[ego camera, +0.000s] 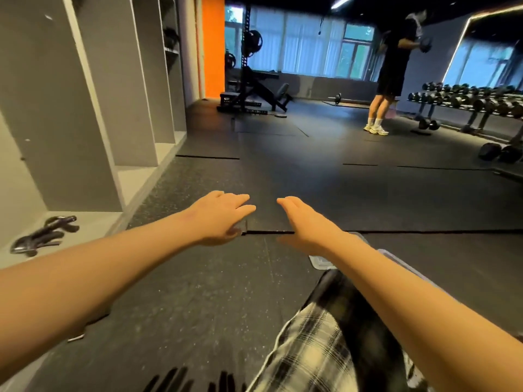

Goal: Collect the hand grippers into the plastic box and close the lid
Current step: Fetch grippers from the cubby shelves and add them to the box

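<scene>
Left hand [223,216]: stretched forward above the floor mat [198,278]; fingers straight and close together, gripping nothing I can confirm; a clear edge [244,222] shows just beside the thumb; whether the thumb touches it cannot be told.
Right hand [300,222]: stretched forward alongside, fingers straight and together, palm turned inward toward the other hand; holds nothing visible.
Judged purpose of posture: the two palms face each other with a gap between them, consistent with reaching to take or steady a see-through container; this is an inference only.
Plastic box [318,261]: clear plastic with a rounded corner lies on the mat, largely hidden under the right forearm; whether this part is tub or lid cannot be told; closed state not verifiable.
Hand grippers [45,236]: black, heaped on the low ledge [93,222] of the grey shelving at far left; well apart from the box and from both hands; not yet collected.
Plaid cloth [319,349]: black and white, below the right arm.
Bystander [393,69]: stands at the far end near the dumbbell rack [481,103]; not involved.
Brands, labels, writing: none legible on any item.
</scene>
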